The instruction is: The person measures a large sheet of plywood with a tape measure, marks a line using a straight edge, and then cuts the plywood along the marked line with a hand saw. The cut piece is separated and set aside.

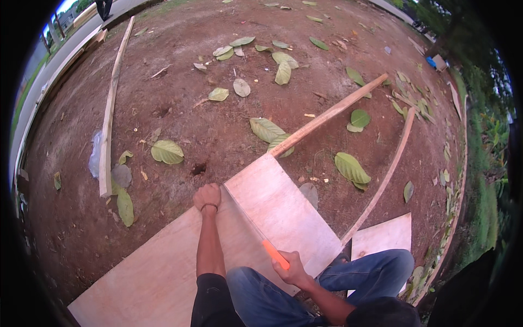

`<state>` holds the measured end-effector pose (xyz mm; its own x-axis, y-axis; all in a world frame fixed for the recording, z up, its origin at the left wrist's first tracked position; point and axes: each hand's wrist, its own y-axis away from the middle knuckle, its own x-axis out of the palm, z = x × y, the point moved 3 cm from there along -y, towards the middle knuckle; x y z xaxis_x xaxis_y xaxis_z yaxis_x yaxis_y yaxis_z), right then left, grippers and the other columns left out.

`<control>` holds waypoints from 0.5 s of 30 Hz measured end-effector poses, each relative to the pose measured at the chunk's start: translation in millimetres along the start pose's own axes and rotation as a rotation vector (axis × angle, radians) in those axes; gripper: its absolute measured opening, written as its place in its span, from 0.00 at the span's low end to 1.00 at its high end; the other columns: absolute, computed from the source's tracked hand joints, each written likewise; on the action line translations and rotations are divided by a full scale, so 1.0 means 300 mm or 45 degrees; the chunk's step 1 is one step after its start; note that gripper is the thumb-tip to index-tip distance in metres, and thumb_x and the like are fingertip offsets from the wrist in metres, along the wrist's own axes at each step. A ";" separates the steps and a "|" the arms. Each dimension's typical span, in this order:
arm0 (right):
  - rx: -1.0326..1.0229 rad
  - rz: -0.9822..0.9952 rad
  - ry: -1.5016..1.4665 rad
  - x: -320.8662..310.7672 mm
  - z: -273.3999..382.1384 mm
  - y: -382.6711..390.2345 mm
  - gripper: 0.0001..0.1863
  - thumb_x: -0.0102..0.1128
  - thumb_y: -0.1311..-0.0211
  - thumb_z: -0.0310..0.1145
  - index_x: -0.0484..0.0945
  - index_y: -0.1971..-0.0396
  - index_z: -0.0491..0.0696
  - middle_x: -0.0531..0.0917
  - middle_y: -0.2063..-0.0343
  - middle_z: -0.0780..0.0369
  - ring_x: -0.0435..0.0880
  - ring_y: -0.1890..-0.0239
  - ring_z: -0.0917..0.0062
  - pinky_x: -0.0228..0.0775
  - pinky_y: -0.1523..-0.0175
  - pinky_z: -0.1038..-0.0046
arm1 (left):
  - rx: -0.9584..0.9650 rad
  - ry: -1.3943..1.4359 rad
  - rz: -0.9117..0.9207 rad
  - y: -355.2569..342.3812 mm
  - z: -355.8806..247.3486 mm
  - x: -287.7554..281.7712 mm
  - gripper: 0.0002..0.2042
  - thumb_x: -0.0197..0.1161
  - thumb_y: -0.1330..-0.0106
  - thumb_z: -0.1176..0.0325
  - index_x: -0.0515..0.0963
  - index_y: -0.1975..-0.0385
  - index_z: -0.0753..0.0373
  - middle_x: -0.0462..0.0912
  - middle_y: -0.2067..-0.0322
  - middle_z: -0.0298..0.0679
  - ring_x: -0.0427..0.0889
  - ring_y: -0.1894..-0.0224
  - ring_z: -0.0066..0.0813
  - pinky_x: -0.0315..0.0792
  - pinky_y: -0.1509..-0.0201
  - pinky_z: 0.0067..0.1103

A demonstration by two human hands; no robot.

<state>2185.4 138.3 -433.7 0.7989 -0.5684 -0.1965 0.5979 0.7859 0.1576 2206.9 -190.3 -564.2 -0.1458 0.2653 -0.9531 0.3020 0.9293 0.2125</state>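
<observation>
A wide plywood sheet (158, 267) lies slanted across the ground in front of me and under my legs. My left hand (207, 197) is closed at its far edge, with a thin band round the wrist; the fingertips are hidden. My right hand (294, 270) grips the orange handle of a handsaw (275, 254) near my knees. From the handle a thin dark line, seen edge-on, runs over the plywood toward my left hand; I cannot tell where blade ends and cut begins. To the right of this line lies the plywood's squarish end part (289, 201).
A wooden batten (332, 113) sticks out from beneath the plywood's far corner. Another thin strip (384, 182) curves away at the right, by a smaller plywood piece (381, 240). At left lies a long beam (113, 103) beside clear plastic (96, 155). Large leaves (351, 167) litter the dirt.
</observation>
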 end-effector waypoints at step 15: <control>-0.052 0.005 0.114 0.097 -0.018 -0.318 0.15 0.58 0.34 0.34 0.75 0.75 0.38 0.69 0.87 0.60 0.65 0.81 0.82 0.61 0.74 0.71 | 0.030 0.015 0.058 0.005 -0.030 0.016 0.24 0.47 0.34 0.55 0.88 0.67 0.68 0.86 0.63 0.57 0.88 0.59 0.55 0.80 0.51 0.41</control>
<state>2151.2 48.1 -459.7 0.7910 -0.5429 -0.2822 0.5904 0.7982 0.1192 2198.3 -185.4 -566.5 -0.1426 0.3105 -0.9398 0.3310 0.9098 0.2504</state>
